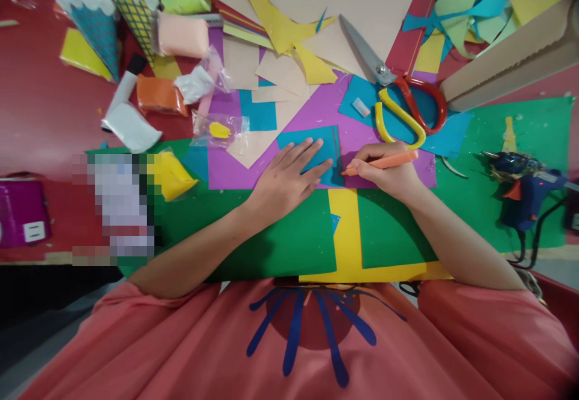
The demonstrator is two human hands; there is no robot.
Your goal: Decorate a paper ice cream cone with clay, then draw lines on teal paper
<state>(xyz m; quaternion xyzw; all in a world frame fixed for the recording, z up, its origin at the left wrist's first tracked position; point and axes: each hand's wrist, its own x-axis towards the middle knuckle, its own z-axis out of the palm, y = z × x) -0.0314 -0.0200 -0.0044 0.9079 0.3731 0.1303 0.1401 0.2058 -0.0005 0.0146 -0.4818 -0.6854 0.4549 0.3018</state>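
Note:
My left hand (289,177) lies flat with its fingers spread, pressing on a blue piece of paper (323,146). My right hand (384,171) grips an orange marker (393,159), its tip touching down at the right edge of that blue piece. Along this edge runs a thin brownish line. Beneath lies a purple sheet (235,168). Just beyond my right hand rest large scissors (382,74) with one red and one yellow handle, blades parted. A small white eraser (360,107) sits on another blue sheet (355,89).
Green sheets (280,243) and a yellow sheet (346,225) cover the near table. Clay packets, an orange one (160,94) among them, and paper cones (94,26) crowd the left. At right are a blue glue gun (527,198) with a cord, a cardboard piece (511,56) and paper scraps (470,14).

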